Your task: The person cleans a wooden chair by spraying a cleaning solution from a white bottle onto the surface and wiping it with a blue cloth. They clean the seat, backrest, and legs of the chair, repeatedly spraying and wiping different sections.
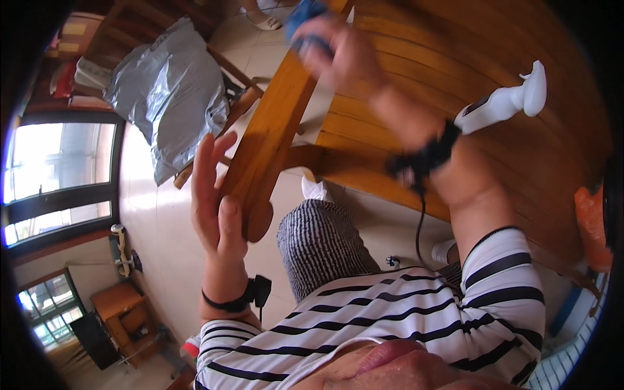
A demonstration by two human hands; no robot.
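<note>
A long wooden armrest (268,123) of a bench runs from the middle of the head view up to its top. My left hand (218,198) is at the armrest's near, rounded end, fingers stretched and thumb apart, against its side and gripping nothing. Farther along, my right hand (348,62), slightly smeared by motion, is closed on a blue cloth (305,13) at the armrest's far part. Right of the armrest lies the slatted wooden seat (370,140). A white spray bottle (500,107) lies on its side on the wood, beyond my right forearm.
A silvery-grey plastic bag (172,91) lies over a wooden chair on the left. An orange bag (590,227) is at the right edge. Another person's foot (263,21) shows at the top. A cable (421,227) hangs from my right wrist strap.
</note>
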